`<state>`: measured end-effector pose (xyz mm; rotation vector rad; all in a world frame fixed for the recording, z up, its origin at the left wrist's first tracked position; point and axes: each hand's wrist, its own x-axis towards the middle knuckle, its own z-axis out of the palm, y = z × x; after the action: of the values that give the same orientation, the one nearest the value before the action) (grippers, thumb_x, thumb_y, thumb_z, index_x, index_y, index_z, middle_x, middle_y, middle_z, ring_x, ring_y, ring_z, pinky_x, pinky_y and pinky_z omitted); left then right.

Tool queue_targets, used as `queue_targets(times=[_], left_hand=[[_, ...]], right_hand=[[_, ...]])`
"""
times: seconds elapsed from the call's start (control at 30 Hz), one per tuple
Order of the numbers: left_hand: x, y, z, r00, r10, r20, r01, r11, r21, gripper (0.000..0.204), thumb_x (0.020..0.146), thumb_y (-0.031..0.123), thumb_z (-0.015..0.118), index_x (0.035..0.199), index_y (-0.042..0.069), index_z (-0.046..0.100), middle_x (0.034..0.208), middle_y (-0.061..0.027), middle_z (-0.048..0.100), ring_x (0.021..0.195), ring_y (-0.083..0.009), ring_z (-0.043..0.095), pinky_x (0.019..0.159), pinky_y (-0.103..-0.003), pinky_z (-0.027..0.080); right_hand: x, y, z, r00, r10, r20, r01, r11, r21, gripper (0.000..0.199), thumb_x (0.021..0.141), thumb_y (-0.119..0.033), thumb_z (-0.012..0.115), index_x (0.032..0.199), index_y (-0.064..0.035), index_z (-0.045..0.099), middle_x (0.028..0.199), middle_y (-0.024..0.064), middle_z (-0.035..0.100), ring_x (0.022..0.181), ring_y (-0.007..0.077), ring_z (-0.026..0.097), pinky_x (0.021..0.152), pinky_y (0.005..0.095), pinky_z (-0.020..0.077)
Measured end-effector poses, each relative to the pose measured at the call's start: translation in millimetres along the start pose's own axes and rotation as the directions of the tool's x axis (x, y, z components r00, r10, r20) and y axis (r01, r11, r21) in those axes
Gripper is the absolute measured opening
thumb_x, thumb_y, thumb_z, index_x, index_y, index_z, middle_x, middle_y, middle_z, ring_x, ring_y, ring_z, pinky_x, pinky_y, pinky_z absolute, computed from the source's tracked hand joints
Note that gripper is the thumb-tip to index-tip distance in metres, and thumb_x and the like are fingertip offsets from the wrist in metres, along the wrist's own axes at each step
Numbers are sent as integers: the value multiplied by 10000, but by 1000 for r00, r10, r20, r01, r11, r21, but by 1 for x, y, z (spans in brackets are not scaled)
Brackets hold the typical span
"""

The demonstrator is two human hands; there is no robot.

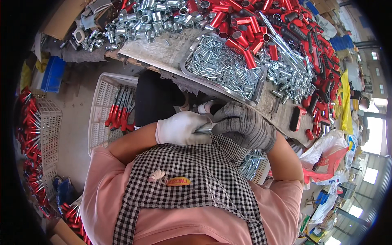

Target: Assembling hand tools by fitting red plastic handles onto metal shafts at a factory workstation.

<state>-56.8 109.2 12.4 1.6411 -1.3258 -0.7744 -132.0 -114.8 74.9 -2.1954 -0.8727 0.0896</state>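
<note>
My left hand [181, 127], in a white glove, is closed around a small silvery metal sleeve [205, 128] in front of my apron. My right hand [249, 125], in a grey striped glove, meets it there with the fingers curled over the sleeve's other end. Most of the sleeve is hidden by the gloves, so its full shape does not show. Just beyond my hands, a metal tray [257, 96] full of short metal pins [222, 61] rests at the near edge of the workbench [149, 55].
Metal collars [151, 24] and red tubes [245, 30] are heaped across the bench. Long metal rods [281, 45] lie at right among black-and-red handles [298, 118]. A white crate [96, 110] holding red-handled tools [119, 108] stands on the floor at left. More red-handled parts [30, 143] fill stacked crates.
</note>
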Motion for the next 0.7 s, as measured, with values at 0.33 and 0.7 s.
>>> queue_targets(times=[0.33, 0.7], left_hand=[[2, -3, 4, 1000, 23, -18, -23, 1000, 8, 372, 792, 309, 739, 950, -7, 623, 781, -201, 633, 746, -357, 655, 672, -401, 523], [3, -2, 8, 984, 23, -176, -11, 997, 71, 318, 787, 275, 746, 933, 19, 627, 768, -156, 641, 700, -324, 662, 662, -392, 535]], right_hand=[[-2, -12, 4, 956, 291, -26, -292, 951, -100, 374, 769, -263, 769, 1075, -77, 660, 945, 113, 682, 834, 295, 680, 796, 391, 545], [6, -20, -23, 970, -20, -241, -57, 949, -309, 766, 744, -457, 783, 1324, -39, 508, 1183, 192, 646, 993, 388, 672, 853, 427, 551]])
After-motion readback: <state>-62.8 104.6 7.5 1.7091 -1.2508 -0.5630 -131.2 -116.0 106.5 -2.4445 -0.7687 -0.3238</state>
